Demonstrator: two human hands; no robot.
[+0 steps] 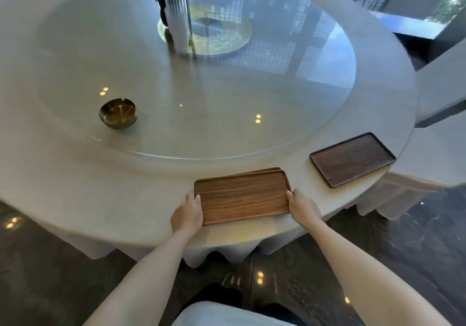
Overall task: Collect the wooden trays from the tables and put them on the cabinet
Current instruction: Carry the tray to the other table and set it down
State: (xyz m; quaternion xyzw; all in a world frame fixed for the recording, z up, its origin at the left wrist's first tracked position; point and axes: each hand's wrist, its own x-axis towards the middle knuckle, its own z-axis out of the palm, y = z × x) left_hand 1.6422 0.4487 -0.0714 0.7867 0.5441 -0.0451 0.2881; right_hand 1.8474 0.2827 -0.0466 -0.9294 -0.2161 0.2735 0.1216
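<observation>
A light-brown wooden tray (242, 195) lies at the near edge of the round table (75, 187), on top of at least one more tray whose rim shows behind it. My left hand (187, 214) grips the stack's left end. Across from it, my right hand (303, 206) grips the right end. A darker wooden tray (351, 159) lies alone on the table further right, near the edge.
A glass turntable (201, 93) covers the table's middle, with a brass ashtray (118, 113) on its left and tall bottles (176, 10) at the centre. Cloth-covered chairs (438, 149) stand to the right. Dark glossy floor lies below.
</observation>
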